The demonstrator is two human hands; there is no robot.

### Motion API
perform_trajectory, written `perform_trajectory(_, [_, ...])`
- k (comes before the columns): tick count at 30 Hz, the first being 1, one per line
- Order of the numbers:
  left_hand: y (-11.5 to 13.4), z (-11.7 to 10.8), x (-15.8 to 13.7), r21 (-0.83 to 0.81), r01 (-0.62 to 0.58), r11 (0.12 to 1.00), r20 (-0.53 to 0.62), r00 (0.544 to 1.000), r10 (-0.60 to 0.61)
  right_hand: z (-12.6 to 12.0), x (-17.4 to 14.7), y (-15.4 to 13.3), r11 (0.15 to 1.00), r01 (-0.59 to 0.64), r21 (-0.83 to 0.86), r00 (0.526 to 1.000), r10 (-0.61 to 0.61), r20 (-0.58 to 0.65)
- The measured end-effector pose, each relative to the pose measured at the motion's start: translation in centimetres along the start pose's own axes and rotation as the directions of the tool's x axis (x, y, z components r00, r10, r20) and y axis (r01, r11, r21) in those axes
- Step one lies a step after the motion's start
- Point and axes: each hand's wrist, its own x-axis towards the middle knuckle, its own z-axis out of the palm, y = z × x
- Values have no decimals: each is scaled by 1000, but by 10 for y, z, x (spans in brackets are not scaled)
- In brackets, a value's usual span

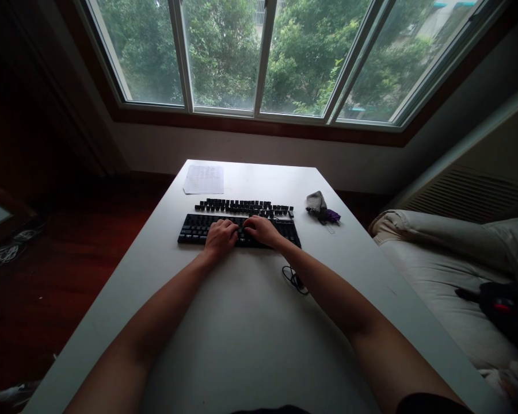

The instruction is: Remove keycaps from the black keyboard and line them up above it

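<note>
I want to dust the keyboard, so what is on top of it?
The left hand and right hand are over the middle of the keyboard. Keys show at its left end; whatever lies beneath the hands is covered and cannot be seen.

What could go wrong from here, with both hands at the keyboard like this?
The loose keys sit in rows just beyond the keyboard, so a forward slip of the left hand or right hand might scatter them.

The looped cable lies close by the right forearm, which could snag it if the arm shifts.
</note>
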Motion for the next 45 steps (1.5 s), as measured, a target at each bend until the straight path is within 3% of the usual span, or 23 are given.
perform_trajectory(11, [0, 0, -1, 8, 4, 1000, -8, 1000, -4, -10, 18, 13, 984, -74, 163, 983, 44, 178])
perform_trajectory(21, [1, -1, 0, 38, 25, 999, 31, 999, -26, -14, 21, 2, 999, -28, 44, 974, 17, 226])
perform_trajectory(28, [1, -1, 0, 44, 18, 999, 34, 999, -20, -13, 11, -16, 980, 66, -189, 992, -44, 116])
perform_trajectory(32, [1, -2, 0, 42, 17, 999, 30, 999, -18, -8, 7, -16, 979, 81, -186, 993, -62, 103])
perform_trajectory(40, [0, -1, 0, 32, -1, 999, 30, 1000, 0, 3, -2, -13, 996, -89, 11, 995, 89, 45])
perform_trajectory(45, [0, 0, 0, 27, 7, 1000, 28, 1000, -8, 7, -1, -20, 973, -215, -84, 976, 211, -58])
